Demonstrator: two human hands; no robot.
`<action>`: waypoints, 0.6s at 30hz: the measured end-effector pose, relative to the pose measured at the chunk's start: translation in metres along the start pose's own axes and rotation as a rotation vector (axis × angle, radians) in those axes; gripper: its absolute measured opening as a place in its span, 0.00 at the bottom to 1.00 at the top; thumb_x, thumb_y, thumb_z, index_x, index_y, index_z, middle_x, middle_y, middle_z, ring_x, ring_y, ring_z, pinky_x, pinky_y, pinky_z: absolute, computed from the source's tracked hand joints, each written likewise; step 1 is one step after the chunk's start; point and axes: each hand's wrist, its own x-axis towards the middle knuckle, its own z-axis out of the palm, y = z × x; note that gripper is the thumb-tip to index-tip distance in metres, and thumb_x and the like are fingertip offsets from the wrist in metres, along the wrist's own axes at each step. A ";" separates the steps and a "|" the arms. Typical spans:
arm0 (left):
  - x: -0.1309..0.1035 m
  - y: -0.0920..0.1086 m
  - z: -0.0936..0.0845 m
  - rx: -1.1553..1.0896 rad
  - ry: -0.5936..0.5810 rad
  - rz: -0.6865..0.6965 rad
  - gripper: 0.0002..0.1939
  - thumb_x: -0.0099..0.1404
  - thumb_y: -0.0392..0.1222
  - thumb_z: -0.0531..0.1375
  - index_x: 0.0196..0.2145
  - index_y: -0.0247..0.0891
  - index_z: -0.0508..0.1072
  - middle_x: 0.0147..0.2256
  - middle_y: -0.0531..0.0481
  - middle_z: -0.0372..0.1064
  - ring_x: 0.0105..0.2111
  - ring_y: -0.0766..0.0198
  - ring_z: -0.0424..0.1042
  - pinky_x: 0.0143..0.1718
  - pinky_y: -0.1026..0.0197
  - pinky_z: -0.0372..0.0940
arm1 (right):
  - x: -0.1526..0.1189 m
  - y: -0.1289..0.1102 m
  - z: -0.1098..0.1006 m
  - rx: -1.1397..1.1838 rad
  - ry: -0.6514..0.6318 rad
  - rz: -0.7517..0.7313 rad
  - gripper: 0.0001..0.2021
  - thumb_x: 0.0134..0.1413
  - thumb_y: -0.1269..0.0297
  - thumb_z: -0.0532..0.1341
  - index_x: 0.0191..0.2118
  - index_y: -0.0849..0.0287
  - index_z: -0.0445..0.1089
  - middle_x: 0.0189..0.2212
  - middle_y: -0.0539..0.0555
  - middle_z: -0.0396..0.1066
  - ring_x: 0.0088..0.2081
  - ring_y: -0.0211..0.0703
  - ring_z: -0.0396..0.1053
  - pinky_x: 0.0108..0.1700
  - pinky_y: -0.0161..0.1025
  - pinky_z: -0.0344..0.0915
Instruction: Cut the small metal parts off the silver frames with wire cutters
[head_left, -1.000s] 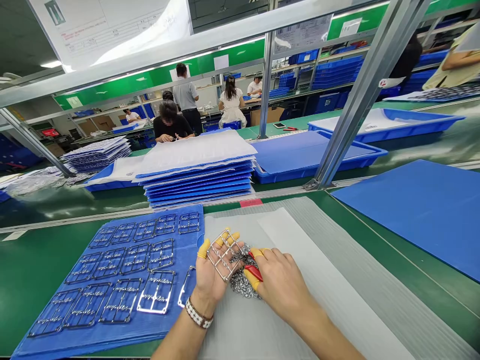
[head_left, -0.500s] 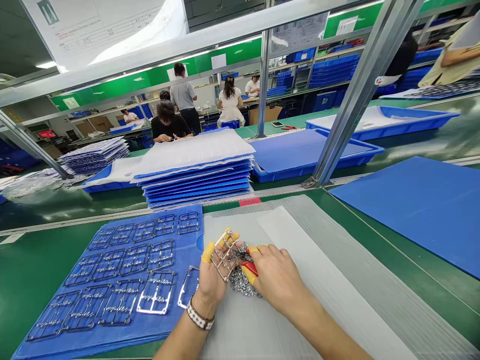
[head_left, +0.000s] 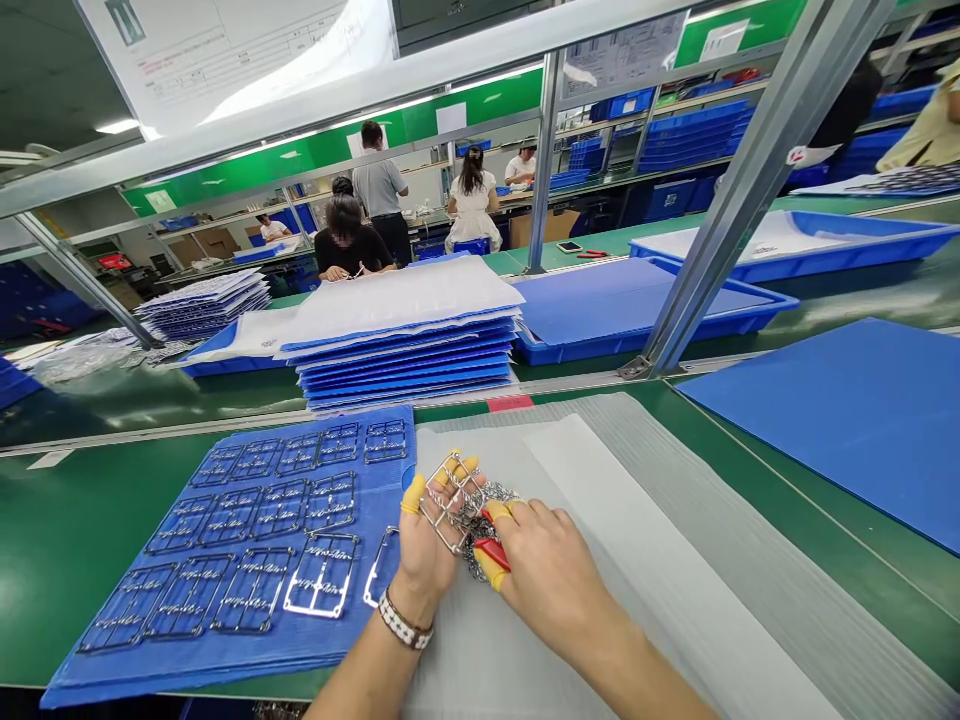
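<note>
My left hand point(head_left: 429, 560), palm up with yellow finger covers, holds a small silver metal frame point(head_left: 453, 503) with cross bars and lettering. Red-handled pliers point(head_left: 493, 553) are gripped in my right hand point(head_left: 551, 558), whose thumb and forefinger also wear yellow covers. The pliers' jaws lie close to the frame's right edge, but I cannot make out exactly what they touch. Behind and beneath both hands is a heap of silver chain point(head_left: 498, 491), partly hidden. To the left, similar metal frames point(head_left: 321, 578) lie in rows on a blue sheet point(head_left: 390, 490).
White foam sheeting point(head_left: 600, 560) covers the green bench under my hands. A tall stack of blue and white sheets point(head_left: 405, 330) stands behind, beside a blue tray point(head_left: 570, 347). A slanted metal post point(head_left: 750, 200) rises at right, near a blue board point(head_left: 840, 420). Several people work beyond.
The view has shifted slightly, so the background sits further right. My hands stay together at the frame, and the right hand with the pliers has turned a little and come nearer the frame.
</note>
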 end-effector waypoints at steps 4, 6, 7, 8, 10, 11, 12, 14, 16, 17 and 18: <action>0.001 -0.003 -0.002 0.001 0.000 0.022 0.25 0.64 0.51 0.49 0.52 0.33 0.68 0.53 0.38 0.65 0.52 0.49 0.65 0.52 0.51 0.58 | 0.003 -0.006 0.002 0.016 -0.024 0.002 0.08 0.53 0.62 0.57 0.37 0.57 0.70 0.34 0.57 0.72 0.38 0.51 0.67 0.36 0.43 0.56; 0.001 -0.004 -0.003 0.007 -0.001 0.034 0.25 0.64 0.51 0.50 0.53 0.34 0.67 0.54 0.38 0.64 0.52 0.49 0.64 0.51 0.52 0.59 | 0.005 -0.007 0.001 0.023 -0.051 0.001 0.08 0.53 0.63 0.57 0.38 0.57 0.70 0.34 0.57 0.72 0.38 0.51 0.68 0.36 0.43 0.57; 0.002 -0.004 -0.004 0.010 -0.003 0.038 0.25 0.64 0.51 0.50 0.53 0.34 0.67 0.54 0.38 0.64 0.52 0.50 0.64 0.50 0.53 0.60 | 0.005 -0.007 0.000 0.025 -0.074 0.002 0.08 0.53 0.64 0.57 0.38 0.57 0.70 0.34 0.57 0.73 0.38 0.51 0.69 0.36 0.42 0.57; 0.002 -0.004 -0.004 0.014 -0.005 0.041 0.26 0.64 0.51 0.50 0.54 0.34 0.67 0.55 0.38 0.64 0.52 0.50 0.64 0.49 0.53 0.61 | 0.005 -0.007 -0.001 0.025 -0.096 0.004 0.08 0.52 0.65 0.57 0.38 0.57 0.70 0.34 0.57 0.73 0.38 0.50 0.69 0.36 0.42 0.58; 0.002 -0.004 -0.005 0.030 -0.009 0.045 0.26 0.64 0.52 0.50 0.54 0.34 0.67 0.55 0.38 0.63 0.52 0.50 0.64 0.45 0.55 0.62 | 0.005 -0.006 -0.003 0.028 -0.125 0.010 0.09 0.52 0.67 0.58 0.39 0.58 0.71 0.34 0.58 0.73 0.37 0.50 0.70 0.36 0.42 0.59; 0.002 -0.004 -0.006 0.041 -0.012 0.051 0.26 0.64 0.53 0.49 0.54 0.34 0.67 0.55 0.38 0.63 0.52 0.50 0.64 0.44 0.56 0.63 | 0.004 -0.005 -0.005 0.040 -0.127 0.015 0.10 0.52 0.67 0.58 0.40 0.58 0.71 0.35 0.58 0.73 0.37 0.50 0.70 0.37 0.42 0.60; 0.002 -0.004 -0.007 0.058 -0.016 0.060 0.26 0.64 0.53 0.49 0.54 0.35 0.66 0.56 0.38 0.62 0.53 0.50 0.63 0.43 0.56 0.63 | 0.004 -0.002 -0.006 0.067 -0.119 0.020 0.11 0.51 0.67 0.58 0.41 0.58 0.71 0.35 0.58 0.73 0.38 0.50 0.70 0.37 0.42 0.60; 0.001 -0.004 -0.009 0.135 -0.023 0.086 0.27 0.64 0.54 0.49 0.55 0.37 0.65 0.57 0.39 0.61 0.55 0.49 0.62 0.45 0.54 0.63 | 0.004 0.005 -0.007 0.199 -0.079 0.050 0.12 0.51 0.66 0.58 0.42 0.57 0.71 0.36 0.57 0.73 0.39 0.50 0.70 0.39 0.42 0.61; -0.002 -0.007 -0.010 0.285 -0.038 0.149 0.27 0.64 0.54 0.50 0.56 0.39 0.64 0.57 0.41 0.60 0.56 0.49 0.60 0.49 0.51 0.61 | 0.007 0.015 -0.005 0.470 -0.038 0.130 0.12 0.51 0.61 0.58 0.42 0.56 0.70 0.35 0.55 0.73 0.37 0.47 0.70 0.38 0.41 0.62; -0.004 -0.009 -0.010 0.395 -0.061 0.201 0.27 0.64 0.54 0.50 0.57 0.40 0.64 0.58 0.41 0.60 0.56 0.48 0.59 0.51 0.50 0.60 | 0.009 0.019 -0.003 0.649 -0.021 0.181 0.13 0.51 0.58 0.58 0.41 0.56 0.70 0.33 0.53 0.73 0.35 0.45 0.70 0.36 0.40 0.63; -0.006 -0.010 -0.010 0.524 -0.095 0.269 0.27 0.64 0.54 0.51 0.58 0.40 0.63 0.58 0.42 0.59 0.57 0.48 0.58 0.53 0.49 0.58 | 0.012 0.022 0.000 0.840 -0.002 0.232 0.14 0.51 0.55 0.57 0.40 0.56 0.70 0.32 0.52 0.73 0.33 0.43 0.69 0.35 0.39 0.63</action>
